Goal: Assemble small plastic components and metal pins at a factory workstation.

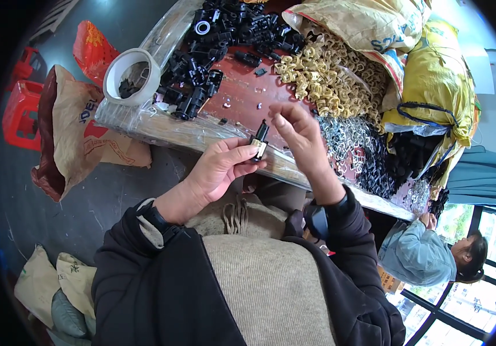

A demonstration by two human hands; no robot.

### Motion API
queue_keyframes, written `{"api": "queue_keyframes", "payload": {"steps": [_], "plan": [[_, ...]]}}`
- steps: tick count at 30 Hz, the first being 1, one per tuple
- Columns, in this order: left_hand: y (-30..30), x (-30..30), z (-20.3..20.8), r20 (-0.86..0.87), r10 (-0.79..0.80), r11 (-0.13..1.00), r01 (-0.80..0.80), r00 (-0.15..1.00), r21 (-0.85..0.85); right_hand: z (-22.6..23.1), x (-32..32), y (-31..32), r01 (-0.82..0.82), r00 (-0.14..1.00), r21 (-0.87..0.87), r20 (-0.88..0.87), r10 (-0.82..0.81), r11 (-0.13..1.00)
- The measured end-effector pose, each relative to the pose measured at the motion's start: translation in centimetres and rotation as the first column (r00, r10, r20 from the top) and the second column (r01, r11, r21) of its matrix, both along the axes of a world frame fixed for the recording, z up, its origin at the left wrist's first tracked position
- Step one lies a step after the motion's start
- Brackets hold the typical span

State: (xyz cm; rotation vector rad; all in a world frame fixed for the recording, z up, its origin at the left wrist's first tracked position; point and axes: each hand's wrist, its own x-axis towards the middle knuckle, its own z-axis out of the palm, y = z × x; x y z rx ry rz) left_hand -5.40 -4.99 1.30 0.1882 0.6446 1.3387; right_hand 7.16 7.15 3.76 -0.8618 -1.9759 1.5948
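My left hand (216, 167) is closed on a small black plastic fitting (259, 138) that carries a cream-coloured piece near its lower end. The fitting stands nearly upright between thumb and fingers, above the table's front edge. Just right of its top end is my right hand (301, 138), its fingers bent and the thumb slightly apart from them, with nothing visible between them. Ahead lie a heap of black plastic fittings (193, 75) and, to the right, a heap of cream-coloured clips (334, 72). Silver metal clips (349, 144) and small black pieces (377, 173) are piled nearer on the right.
A white tape roll (132, 76) sits at the left corner of the red, plastic-wrapped table (248, 95). Woven sacks (432, 75) stand at the far right. A sack (80, 127) and red stool (21, 118) are left. Another person (427, 254) works at the right.
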Motion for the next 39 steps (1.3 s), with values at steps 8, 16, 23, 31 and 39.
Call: {"api": "queue_keyframes", "payload": {"steps": [8,16,23,31,39], "plan": [[-0.4,-1.0,0.0,-0.114,0.040,0.999,-0.038,0.993,0.015,-4.8,-5.4,8.4,-0.144,0.975,0.907,0.199,-0.099,0.396],[0.0,-0.9,-0.4,-0.076,0.153,0.988,-0.153,0.985,0.003,-5.6,-4.5,7.6,-0.214,0.930,0.871,0.320,-0.180,0.442],[0.0,-0.2,-0.3,-0.075,0.198,0.980,-0.198,0.977,0.010,-1.7,0.3,1.6,0.010,1.000,0.048,0.014,-0.010,0.999],[-0.1,2.1,1.3,-0.101,0.183,0.983,-0.180,0.978,0.036,1.3,2.1,-4.3,0.015,0.947,-0.157,-0.316,-0.065,0.987],[-0.1,3.4,0.9,-0.173,-0.006,1.000,0.011,0.985,0.029,-0.1,4.9,-4.0,0.075,0.997,0.771,-0.079,-0.021,0.633]]}}
